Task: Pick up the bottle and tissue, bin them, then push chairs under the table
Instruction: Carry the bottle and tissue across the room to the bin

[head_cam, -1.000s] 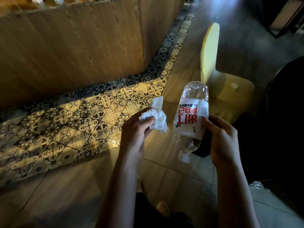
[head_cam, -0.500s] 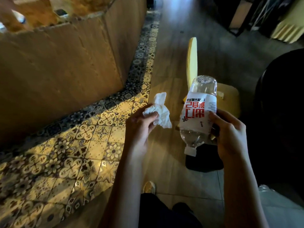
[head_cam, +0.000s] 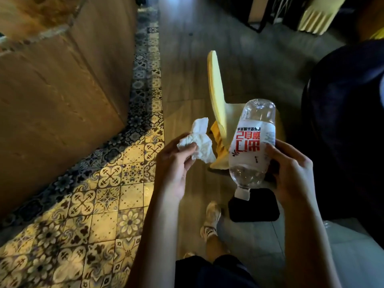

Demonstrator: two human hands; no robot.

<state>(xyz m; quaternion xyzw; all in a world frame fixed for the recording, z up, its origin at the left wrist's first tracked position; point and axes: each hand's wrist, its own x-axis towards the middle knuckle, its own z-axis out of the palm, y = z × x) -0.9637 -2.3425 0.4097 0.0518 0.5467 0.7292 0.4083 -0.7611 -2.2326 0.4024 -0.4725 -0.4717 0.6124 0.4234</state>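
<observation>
Head view had both hands full: the left hand (head_cam: 176,163) pinched a crumpled tissue (head_cam: 199,142) between thumb and fingers, and the right hand (head_cam: 291,169) wrapped the side of a plastic bottle (head_cam: 252,146) held cap downward, a little water pooled near the neck. A yellow chair (head_cam: 218,104) stood just beyond them on the wooden floor (head_cam: 187,69), a dark mat (head_cam: 253,208) below. I could see no bin. The tissue's loose tail might have slipped free; the smooth bottle could have twisted out of that sideways hold while walking.
</observation>
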